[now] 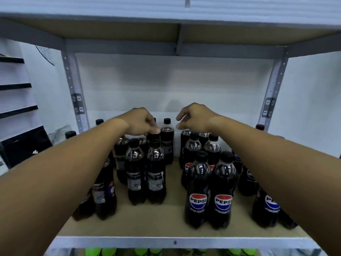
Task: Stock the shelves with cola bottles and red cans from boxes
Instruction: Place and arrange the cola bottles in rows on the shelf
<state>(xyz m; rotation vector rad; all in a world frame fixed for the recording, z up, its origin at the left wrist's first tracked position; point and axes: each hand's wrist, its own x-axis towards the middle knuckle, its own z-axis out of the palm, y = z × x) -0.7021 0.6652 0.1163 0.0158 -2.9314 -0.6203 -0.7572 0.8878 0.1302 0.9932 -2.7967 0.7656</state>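
Your left hand [142,121] is curled down over the black cap of a cola bottle [155,174] and pinches it from above. That bottle stands upright on the shelf [166,215], in the left group, at the front of that group. It is dark brown, almost black, with a see-through shoulder and a dark label that shows small white print instead of the logo.

Your right hand [195,118] hangs in the air above the right group of bottles. Its fingers are loosely bent and hold nothing.

The Pepsi bottles stand in two groups with a bare strip of tan shelf between them. In the left group you can count about eight bottles. In the right group you can count about nine. The two front bottles [212,191] on the right, nearest the front edge of the shelf, show the round red, white and blue Pepsi logo clearly.

Your arms cover a lot. The left arm hides the bottles at the left end, so only caps and bits of dark plastic peek out. The right arm hides most of the bottles near the right edge. So the counts are not sure.

Below the front edge of the shelf, green bottle tops [140,251] show on a lower shelf, cut off by the bottom of the view. The picture is a bit blurry, so small label print cannot be read.
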